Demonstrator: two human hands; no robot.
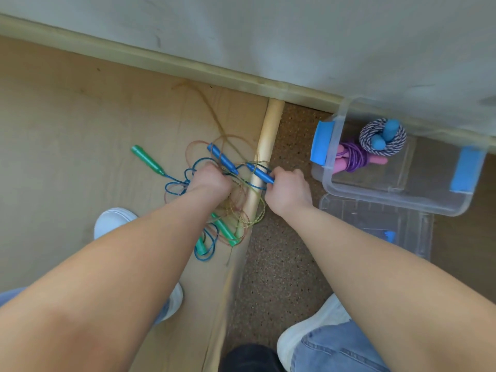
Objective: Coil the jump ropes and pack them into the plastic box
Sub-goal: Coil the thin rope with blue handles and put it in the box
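Observation:
A tangle of thin jump ropes (pixel 236 210) lies on the wooden floor by a raised wooden strip. My left hand (pixel 210 181) grips rope strands beside one blue handle (pixel 222 158). My right hand (pixel 288 190) holds the end of a second blue handle (pixel 259 173). A green handle (pixel 147 160) with a blue cord lies to the left. Two more green handles (pixel 224 230) lie under my left forearm. The clear plastic box (pixel 332 183) with blue latches stands at the right, holding a coiled striped rope (pixel 382 136) and a coiled purple rope (pixel 354 158) with pink handles.
The box's clear lid (pixel 375 224) lies flat in front of the box on the speckled brown carpet (pixel 279 264). A rounded wooden strip (pixel 264 146) divides floor from carpet. A grey wall with a baseboard runs behind. My white shoes (pixel 114 220) stand on both sides.

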